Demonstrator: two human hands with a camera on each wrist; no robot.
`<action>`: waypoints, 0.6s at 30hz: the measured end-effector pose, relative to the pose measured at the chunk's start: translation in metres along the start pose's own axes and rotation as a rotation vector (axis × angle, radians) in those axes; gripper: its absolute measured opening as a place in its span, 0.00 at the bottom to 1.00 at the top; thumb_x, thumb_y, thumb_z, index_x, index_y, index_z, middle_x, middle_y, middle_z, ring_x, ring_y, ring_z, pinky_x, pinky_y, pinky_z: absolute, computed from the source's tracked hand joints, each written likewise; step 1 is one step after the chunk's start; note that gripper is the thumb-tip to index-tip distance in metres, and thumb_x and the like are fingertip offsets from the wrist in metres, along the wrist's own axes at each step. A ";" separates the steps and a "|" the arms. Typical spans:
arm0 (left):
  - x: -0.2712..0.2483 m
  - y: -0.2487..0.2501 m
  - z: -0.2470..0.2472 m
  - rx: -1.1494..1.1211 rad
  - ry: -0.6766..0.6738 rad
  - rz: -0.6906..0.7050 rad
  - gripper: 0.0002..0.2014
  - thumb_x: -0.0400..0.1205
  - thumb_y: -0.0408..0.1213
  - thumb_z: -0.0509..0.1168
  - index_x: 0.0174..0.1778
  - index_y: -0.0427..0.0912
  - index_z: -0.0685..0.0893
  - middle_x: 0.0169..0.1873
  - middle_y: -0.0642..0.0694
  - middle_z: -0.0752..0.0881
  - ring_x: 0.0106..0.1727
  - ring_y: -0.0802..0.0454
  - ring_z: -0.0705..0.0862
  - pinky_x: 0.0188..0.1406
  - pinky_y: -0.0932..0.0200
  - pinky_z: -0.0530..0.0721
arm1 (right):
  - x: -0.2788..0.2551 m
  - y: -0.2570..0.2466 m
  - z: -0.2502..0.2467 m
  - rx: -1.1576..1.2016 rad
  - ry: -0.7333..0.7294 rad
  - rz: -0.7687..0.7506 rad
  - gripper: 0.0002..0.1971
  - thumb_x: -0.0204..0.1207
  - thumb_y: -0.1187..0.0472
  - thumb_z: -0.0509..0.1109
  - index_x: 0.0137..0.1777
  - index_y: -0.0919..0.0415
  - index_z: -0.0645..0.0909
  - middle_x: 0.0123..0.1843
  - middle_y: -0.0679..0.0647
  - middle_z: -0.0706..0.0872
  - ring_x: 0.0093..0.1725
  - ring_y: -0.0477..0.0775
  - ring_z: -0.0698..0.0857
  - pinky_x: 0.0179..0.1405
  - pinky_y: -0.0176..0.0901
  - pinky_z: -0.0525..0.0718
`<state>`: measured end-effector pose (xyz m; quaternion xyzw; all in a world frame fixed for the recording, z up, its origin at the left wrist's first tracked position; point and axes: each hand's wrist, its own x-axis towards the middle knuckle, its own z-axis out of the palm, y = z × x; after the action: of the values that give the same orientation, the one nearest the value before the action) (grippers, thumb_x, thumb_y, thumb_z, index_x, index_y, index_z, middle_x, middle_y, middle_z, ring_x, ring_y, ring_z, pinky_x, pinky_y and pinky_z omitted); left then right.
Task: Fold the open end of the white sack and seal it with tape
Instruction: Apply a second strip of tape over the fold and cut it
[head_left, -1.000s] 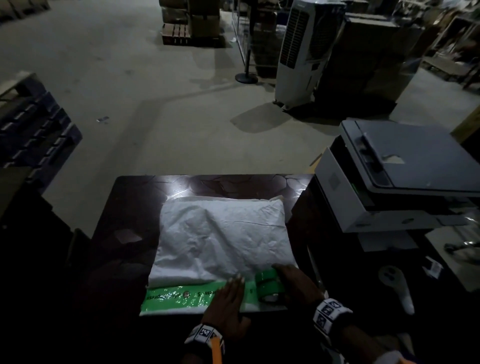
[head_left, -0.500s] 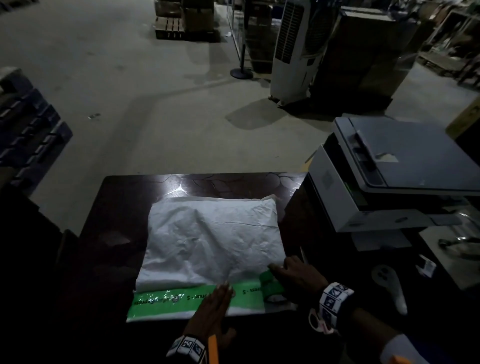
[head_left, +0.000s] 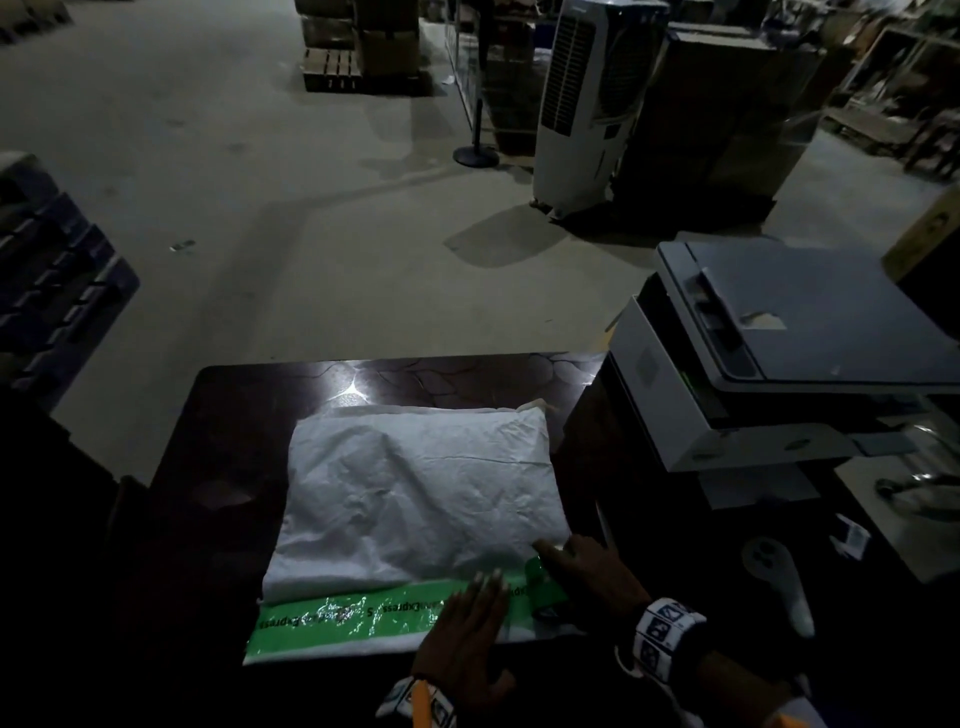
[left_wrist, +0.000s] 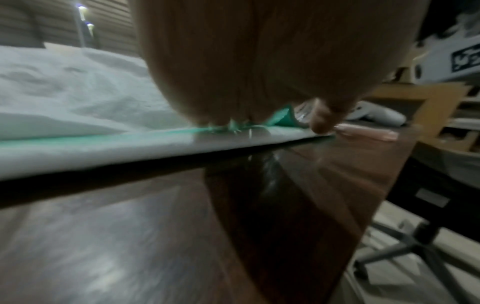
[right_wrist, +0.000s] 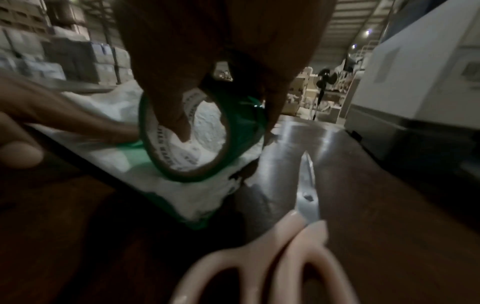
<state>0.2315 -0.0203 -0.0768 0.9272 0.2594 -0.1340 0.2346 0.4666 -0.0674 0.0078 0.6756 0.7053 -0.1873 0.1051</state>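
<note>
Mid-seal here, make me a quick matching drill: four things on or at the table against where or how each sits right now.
1. tape roll
2. left hand
3. scissors
4. white sack

a. lying on the dark table, taped along its near edge
b. pressing flat on the green tape strip
c. lying on the table right of the sack
d. gripped by the right hand

Pairs: 1-d, 2-b, 3-c, 4-a

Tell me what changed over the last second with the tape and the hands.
The right hand drew the tape roll further right, to the white sack's end, lengthening the green strip. The left hand followed, still pressing it flat. Sack unmoved.
</note>
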 end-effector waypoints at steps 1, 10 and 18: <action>0.004 0.002 0.002 -0.009 -0.024 -0.008 0.52 0.63 0.68 0.60 0.81 0.43 0.60 0.81 0.46 0.59 0.79 0.47 0.59 0.75 0.52 0.44 | 0.000 0.002 0.001 0.001 -0.015 -0.011 0.38 0.68 0.38 0.65 0.77 0.38 0.52 0.52 0.63 0.82 0.49 0.66 0.84 0.41 0.50 0.83; 0.008 -0.008 0.015 -0.038 -0.053 0.020 0.54 0.65 0.71 0.58 0.83 0.46 0.51 0.82 0.47 0.59 0.82 0.49 0.50 0.75 0.53 0.46 | 0.015 0.019 -0.003 -0.432 0.045 -0.113 0.13 0.69 0.47 0.60 0.52 0.46 0.78 0.29 0.50 0.81 0.25 0.55 0.80 0.40 0.50 0.76; 0.011 -0.003 0.009 -0.049 -0.066 0.012 0.53 0.63 0.75 0.56 0.80 0.44 0.62 0.81 0.47 0.59 0.81 0.50 0.50 0.75 0.54 0.43 | 0.020 0.039 0.002 -0.413 0.087 -0.106 0.13 0.66 0.46 0.57 0.47 0.45 0.78 0.27 0.48 0.79 0.25 0.54 0.80 0.36 0.54 0.85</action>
<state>0.2381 -0.0179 -0.0892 0.9177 0.2492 -0.1569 0.2666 0.5041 -0.0497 -0.0069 0.6093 0.7670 -0.0145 0.2007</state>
